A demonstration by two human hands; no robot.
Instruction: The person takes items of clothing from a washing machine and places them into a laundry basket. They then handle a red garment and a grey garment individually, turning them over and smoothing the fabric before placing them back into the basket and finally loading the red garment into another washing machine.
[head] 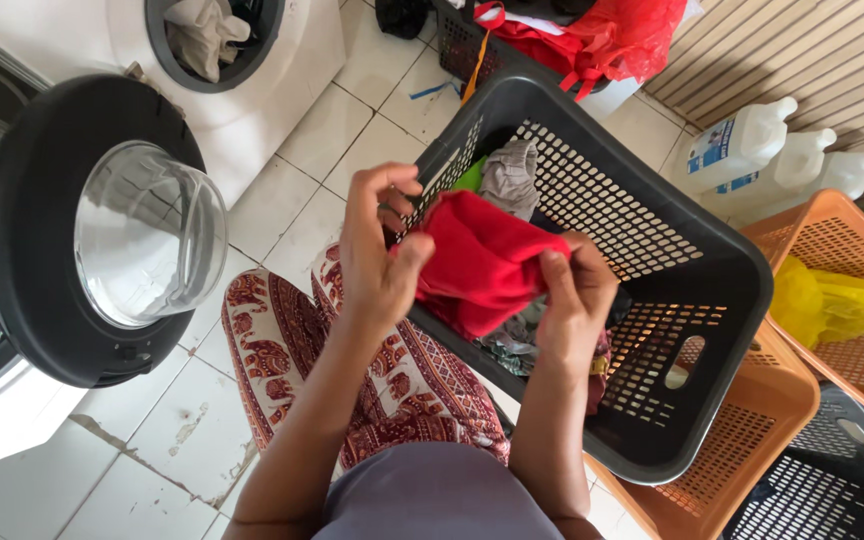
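Both of my hands hold a red cloth over the near rim of a dark grey laundry basket. My left hand pinches the cloth's left side, and my right hand grips its right edge. Inside the basket lie a grey garment, a bit of green fabric and other clothes. My legs in patterned red and white trousers are below the basket.
A front-loading washer stands at the left with its round door swung open. Another drum opening holds pale clothes. Orange baskets with a yellow bag, white jugs and a red bag sit to the right and behind.
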